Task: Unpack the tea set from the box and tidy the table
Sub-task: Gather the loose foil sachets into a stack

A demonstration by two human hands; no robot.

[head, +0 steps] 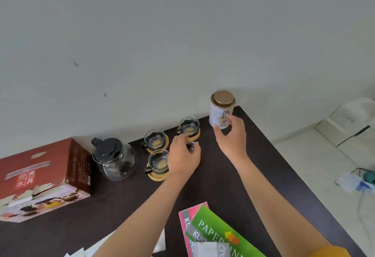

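Note:
On the dark table point(113, 212) stand a glass teapot point(113, 158) with a black lid and three glass cups on round wooden coasters: one at the back point(189, 127), one in the middle point(155, 140), one nearer me point(158, 163). My left hand point(183, 160) curls over a fourth glass cup point(190, 146), which it mostly hides. My right hand point(232, 135) reaches to a white tea tin point(221, 108) with a bronze lid at the table's far corner; its fingertips touch the tin's lower front. The red tea set box point(43, 177) lies on the left.
Green and pink paper pads point(215, 230) lie at the table's near edge, with white paper scraps point(95, 248) to their left. A plain wall rises behind the table. On the floor to the right are white boxes point(349, 123) and a cable point(363, 172).

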